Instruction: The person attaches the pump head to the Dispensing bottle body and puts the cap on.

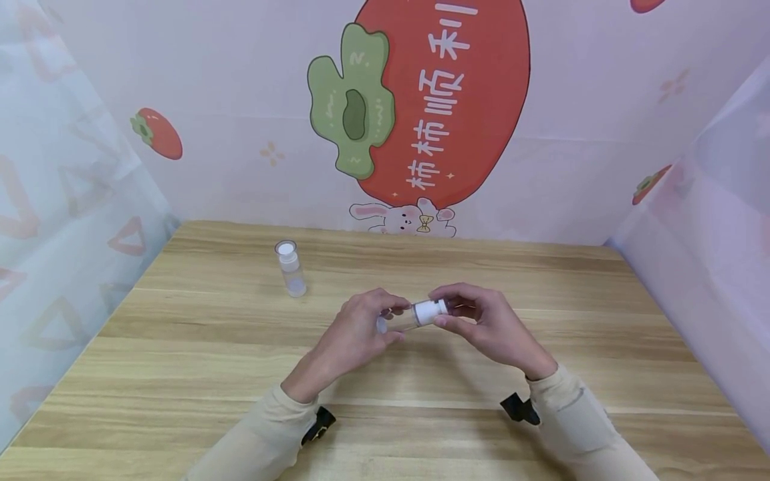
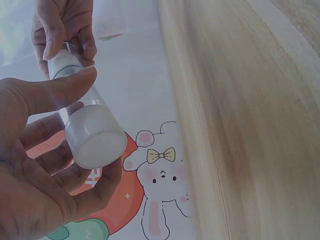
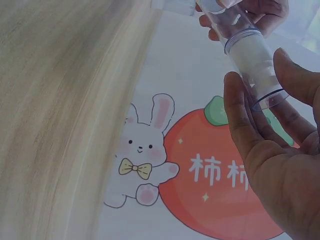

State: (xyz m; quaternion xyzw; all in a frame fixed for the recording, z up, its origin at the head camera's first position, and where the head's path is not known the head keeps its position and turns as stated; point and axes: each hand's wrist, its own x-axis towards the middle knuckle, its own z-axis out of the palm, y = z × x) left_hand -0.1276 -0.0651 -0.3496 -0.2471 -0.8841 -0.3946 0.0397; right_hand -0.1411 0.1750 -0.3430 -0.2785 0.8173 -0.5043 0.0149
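Between the two hands, a clear cylindrical bottle with a white collar lies tilted in the air over the table. My left hand grips its body near the white base, the thumb along one side in the left wrist view. At the other end, my right hand pinches the transparent cap over the white top between thumb and fingers. A second bottle of the same look, with a white top under a clear rim, stands upright to the left of the hands.
The wood-grain table extends around both hands. Behind it rises a pale backdrop printed with red persimmons and a white rabbit, and similar sheets hang at the left and right sides. Dark straps show at both wrists.
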